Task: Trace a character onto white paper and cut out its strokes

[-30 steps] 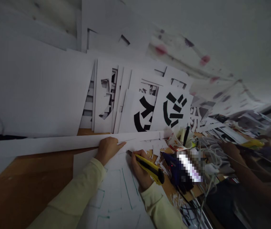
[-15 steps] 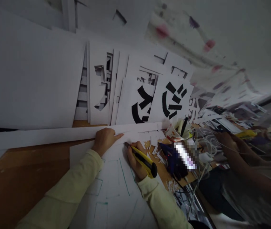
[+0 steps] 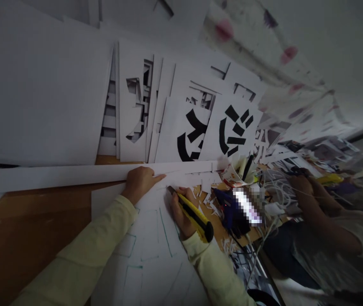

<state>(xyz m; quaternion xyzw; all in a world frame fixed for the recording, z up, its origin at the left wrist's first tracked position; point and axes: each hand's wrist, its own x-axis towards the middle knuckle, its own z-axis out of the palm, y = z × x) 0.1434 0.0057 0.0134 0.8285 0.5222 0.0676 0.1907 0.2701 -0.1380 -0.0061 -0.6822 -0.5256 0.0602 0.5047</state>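
Right hand grips a yellow utility knife, blade over the marked white sheet on the desk. Left hand presses the long white strip at the sheet's far edge, thumb extended right.

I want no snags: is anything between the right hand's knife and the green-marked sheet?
Nothing visible stands between the knife in the right hand and the sheet; the left hand lies close to the blade tip, not between them.

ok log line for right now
left hand: pressed on white strip | right hand: holding yellow cutter | marked sheet: below both hands
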